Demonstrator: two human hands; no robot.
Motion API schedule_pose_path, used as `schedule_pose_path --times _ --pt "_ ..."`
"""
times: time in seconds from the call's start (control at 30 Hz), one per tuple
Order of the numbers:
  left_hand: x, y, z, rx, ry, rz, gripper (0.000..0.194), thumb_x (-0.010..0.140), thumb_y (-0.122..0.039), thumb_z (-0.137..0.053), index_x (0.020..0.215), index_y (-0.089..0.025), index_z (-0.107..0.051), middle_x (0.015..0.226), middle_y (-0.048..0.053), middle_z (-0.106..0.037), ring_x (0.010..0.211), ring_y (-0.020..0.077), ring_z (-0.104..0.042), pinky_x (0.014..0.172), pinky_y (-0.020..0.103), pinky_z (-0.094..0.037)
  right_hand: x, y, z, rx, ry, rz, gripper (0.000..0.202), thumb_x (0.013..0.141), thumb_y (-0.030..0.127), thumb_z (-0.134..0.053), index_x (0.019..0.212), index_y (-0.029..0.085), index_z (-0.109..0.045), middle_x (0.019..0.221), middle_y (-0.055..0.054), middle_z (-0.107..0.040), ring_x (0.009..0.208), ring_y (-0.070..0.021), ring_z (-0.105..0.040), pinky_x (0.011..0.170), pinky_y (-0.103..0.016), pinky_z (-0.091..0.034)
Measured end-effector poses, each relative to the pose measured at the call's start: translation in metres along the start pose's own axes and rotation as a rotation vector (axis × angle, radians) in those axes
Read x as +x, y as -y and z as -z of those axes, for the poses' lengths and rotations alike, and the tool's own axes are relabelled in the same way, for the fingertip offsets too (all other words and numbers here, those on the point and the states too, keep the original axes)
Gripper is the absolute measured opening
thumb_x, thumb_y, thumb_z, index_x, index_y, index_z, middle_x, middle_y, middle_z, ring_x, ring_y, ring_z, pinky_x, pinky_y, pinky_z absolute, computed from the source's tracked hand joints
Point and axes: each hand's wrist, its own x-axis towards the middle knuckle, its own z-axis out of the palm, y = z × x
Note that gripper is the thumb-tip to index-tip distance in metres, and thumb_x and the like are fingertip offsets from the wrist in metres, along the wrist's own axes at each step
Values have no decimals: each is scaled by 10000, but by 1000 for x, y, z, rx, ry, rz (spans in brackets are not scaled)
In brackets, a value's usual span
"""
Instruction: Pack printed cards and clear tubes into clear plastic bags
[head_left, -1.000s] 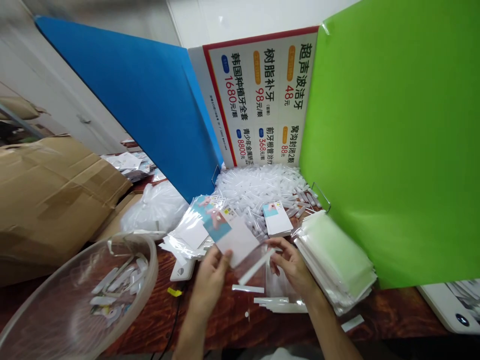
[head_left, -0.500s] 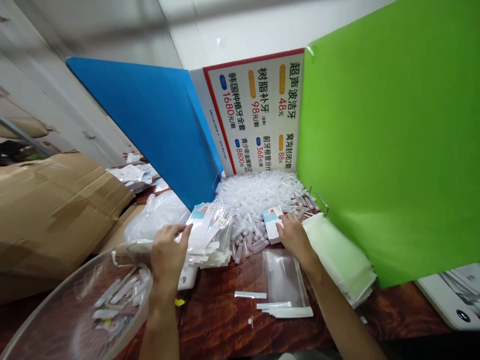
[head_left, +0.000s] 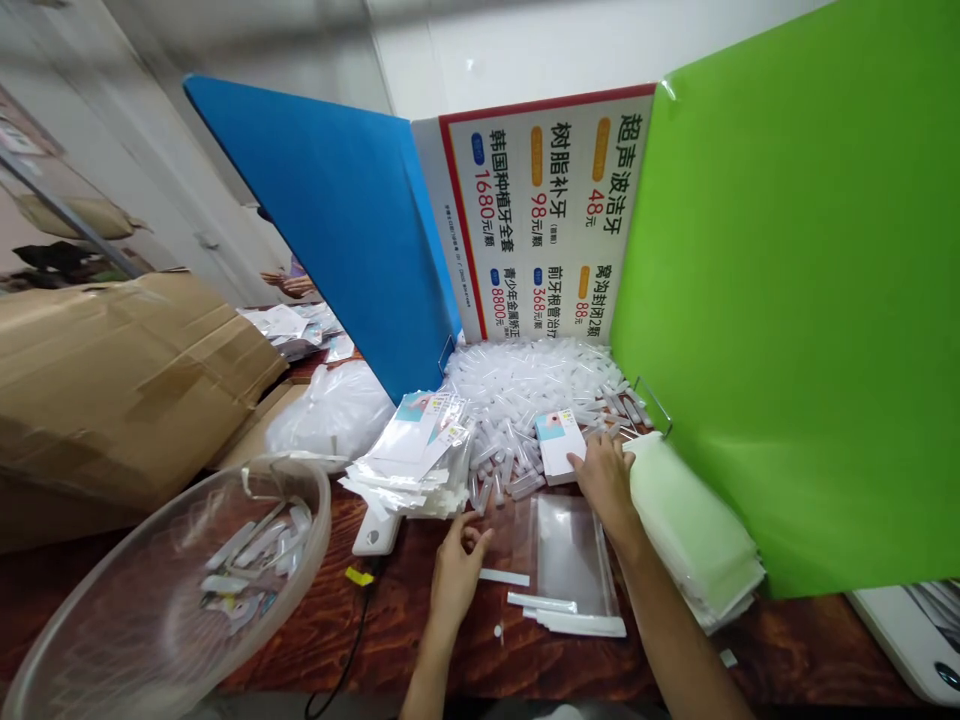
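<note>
while the left hand (head_left: 459, 560) is just beside the clear bags (head_left: 574, 540), its thumb and forefinger apart, the right hand (head_left: 606, 475) touches the right edge of the card stack (head_left: 559, 458), though whether it clamps a card i cannot tell; light fingertip pressure there should keep the stack square. below is a dark red wooden table (head_left: 405, 590), bearing, left to right, a plastic basket (head_left: 112, 600), packed cards (head_left: 397, 440), white tubes (head_left: 532, 375) and a translucent stack (head_left: 697, 530), with a blue panel (head_left: 330, 220) and a green panel (head_left: 787, 300) before a white wall (head_left: 525, 50).
</note>
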Motion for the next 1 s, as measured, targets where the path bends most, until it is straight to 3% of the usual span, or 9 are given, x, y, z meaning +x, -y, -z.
schedule_pose_path --times 0.13,0.27,0.4,0.53,0.6,0.8,0.87,1.0 --pt "3 -8 8 -115 127 36 395 704 -525 -755 888 -175 -769 836 96 -760 833 267 -697 836 352 -500 2 -1 -1 135 -66 -25 231 854 228 -623 1061 127 -605 1104 -194 -661 1094 -355 -568 917 -457 -375" --pt "-3 -11 7 -130 62 65 403 645 -542 -808 783 -164 -778 826 105 -769 871 284 -691 865 365 -500 4 -3 1 333 -102 -35 198 893 263 -537 1063 167 -569 986 -128 -707 898 -280 -658 782 -362 -454" --pt "-11 -17 3 -324 13 163 396 584 -482 -884 750 -144 -762 857 95 -770 886 248 -695 861 326 -504 -6 -10 5 577 -125 -18 249 915 358 -509 1084 188 -574 1019 -112 -724 885 -257 -684 716 -324 -494" --pt "-15 -30 -1 -688 -5 304 396 520 -383 -944 672 -143 -668 872 71 -771 745 184 -708 705 283 -545 -31 -20 14 975 3 7 319 865 458 -618 1042 194 -644 946 -74 -737 780 -239 -664 632 -299 -494" --pt "-14 -36 -1 -839 -12 352 374 527 -307 -950 695 -153 -654 905 59 -777 731 170 -716 685 279 -566 -45 -27 21 968 102 49 277 856 437 -647 991 201 -698 928 -57 -746 767 -232 -654 644 -296 -490" --pt "-9 -50 -5 -1094 -105 430 265 622 -160 -893 791 -197 -692 853 5 -780 754 153 -734 705 262 -600 -75 -41 38 855 427 169 177 863 338 -679 937 235 -803 1017 -68 -786 973 -291 -693 890 -391 -514" --pt "-10 -56 -9 -1079 -75 415 286 613 -202 -908 801 -195 -693 857 7 -778 768 171 -736 694 283 -605 -79 -42 36 892 451 149 190 852 354 -696 944 232 -809 1032 -73 -786 984 -295 -698 904 -408 -523" --pt "-17 -64 -20 -947 35 370 385 583 -313 -935 854 -157 -711 897 54 -780 766 185 -732 681 287 -598 -79 -39 25 1009 350 118 248 864 410 -685 991 234 -806 1068 -72 -782 1027 -282 -692 944 -409 -522"
